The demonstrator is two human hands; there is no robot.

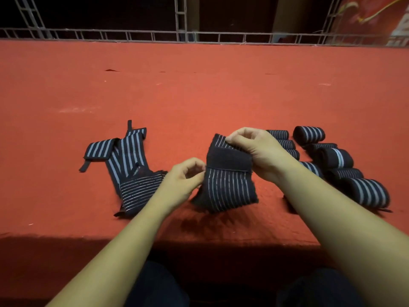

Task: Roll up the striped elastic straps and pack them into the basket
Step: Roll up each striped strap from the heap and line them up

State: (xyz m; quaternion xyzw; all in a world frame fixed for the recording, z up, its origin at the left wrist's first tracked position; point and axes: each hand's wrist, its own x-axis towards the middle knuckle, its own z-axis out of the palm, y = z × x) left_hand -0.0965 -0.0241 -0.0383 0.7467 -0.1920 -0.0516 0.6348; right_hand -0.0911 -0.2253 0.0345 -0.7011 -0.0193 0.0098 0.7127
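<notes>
Pinching the top edge of the striped strap (228, 189) with the right hand (254, 149), thumb and fingers curled onto the fabric, and nipping its left edge with the left hand (186, 176), also clamped on. Held up just above the red cloth (199, 89) near the front edge, bottom end maybe brushing it, can't quite tell. Looks light and floppy, stretchy knit, sagging wherever unsupported, so probably no good grabbing by one corner. Better to hold both side edges and keep some tension while rolling, otherwise likely to telescope sideways. Plain black band (228, 160) across the middle, guessing hook-and-loop, so probably grabby against the knit and worth saving for the closing end. Out to the left, a heap of loose straps (124, 169) lying flat and crossed over each other. Out to the right, a cluster of finished rolls (332, 160), touching, a few partly hidden behind the forearm (309, 196). No basket in view anywhere.
</notes>
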